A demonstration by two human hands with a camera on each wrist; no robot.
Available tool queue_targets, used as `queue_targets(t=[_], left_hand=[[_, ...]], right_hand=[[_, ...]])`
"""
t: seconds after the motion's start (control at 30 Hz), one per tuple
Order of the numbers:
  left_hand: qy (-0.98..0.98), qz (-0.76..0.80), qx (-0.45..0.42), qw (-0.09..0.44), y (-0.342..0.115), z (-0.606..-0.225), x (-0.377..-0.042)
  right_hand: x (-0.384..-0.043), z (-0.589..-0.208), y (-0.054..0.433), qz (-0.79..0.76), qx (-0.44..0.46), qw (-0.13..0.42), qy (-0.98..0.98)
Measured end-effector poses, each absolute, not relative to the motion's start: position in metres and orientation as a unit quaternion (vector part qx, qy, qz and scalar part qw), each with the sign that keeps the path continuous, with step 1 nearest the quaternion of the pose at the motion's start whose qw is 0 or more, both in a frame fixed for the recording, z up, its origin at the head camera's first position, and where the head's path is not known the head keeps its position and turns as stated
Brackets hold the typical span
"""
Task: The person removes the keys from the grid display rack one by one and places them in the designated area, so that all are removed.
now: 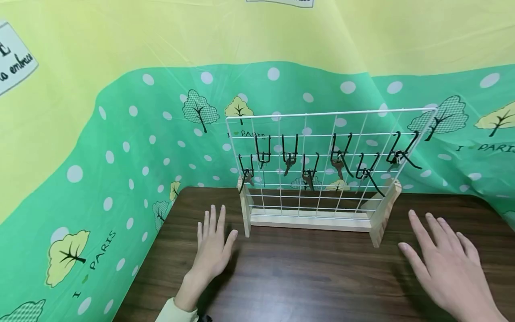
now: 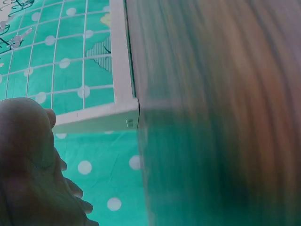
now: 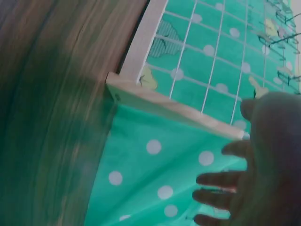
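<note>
A white wire grid rack (image 1: 331, 114) stands upright in a pale wooden base (image 1: 310, 221) on the dark table. Black hooks (image 1: 337, 150) sit on its wires in two rows, several of them with keys (image 1: 308, 178) hanging from them. My left hand (image 1: 212, 250) is left of the rack, fingers spread and straight, palm down and holding nothing. To the right of the rack my right hand (image 1: 452, 268) is likewise spread, with nothing in it. In both wrist views, the wooden end pieces (image 2: 96, 115) (image 3: 174, 106) show close to the hands.
The brown wooden table (image 1: 306, 273) reaches back to a green and yellow cloth (image 1: 132, 147) printed with dots and trees, which hangs behind and along the left side. A pale sleeve (image 1: 177, 311) covers the left forearm, and a dark item lies at that wrist.
</note>
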State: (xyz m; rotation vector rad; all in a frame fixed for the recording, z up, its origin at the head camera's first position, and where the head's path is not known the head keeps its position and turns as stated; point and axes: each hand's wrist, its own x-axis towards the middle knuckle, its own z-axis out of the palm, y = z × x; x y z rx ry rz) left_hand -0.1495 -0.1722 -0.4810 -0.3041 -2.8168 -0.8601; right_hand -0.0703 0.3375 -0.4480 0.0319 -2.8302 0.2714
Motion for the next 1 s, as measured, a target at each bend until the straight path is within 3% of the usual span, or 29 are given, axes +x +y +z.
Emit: queue_targets(t=[0.33, 0.57, 0.73, 0.87, 1.0], left_hand=[[-0.907, -0.391, -0.118, 0.107, -0.149, -0.490, -0.159], [-0.851, -0.486, -0.128, 0.150, -0.141, -0.506, -0.166], [-0.784, -0.575, -0.146, 0.183, -0.137, -0.538, -0.183], [-0.736, -0.640, -0.142, 0.169, -0.131, -0.561, -0.195], [-0.684, -0.700, -0.135, 0.156, -0.123, -0.550, -0.190]], right_hand=[[-0.059, -0.435, 0.300, 0.176, -0.067, 0.320, -0.928], [-0.057, -0.431, 0.282, 0.221, -0.027, 0.415, -0.882], [-0.059, -0.430, 0.270, 0.228, 0.002, 0.429, -0.874], [-0.061, -0.430, 0.262, 0.241, 0.028, 0.424, -0.872], [-0.063, -0.433, 0.255, 0.252, 0.051, 0.411, -0.874]])
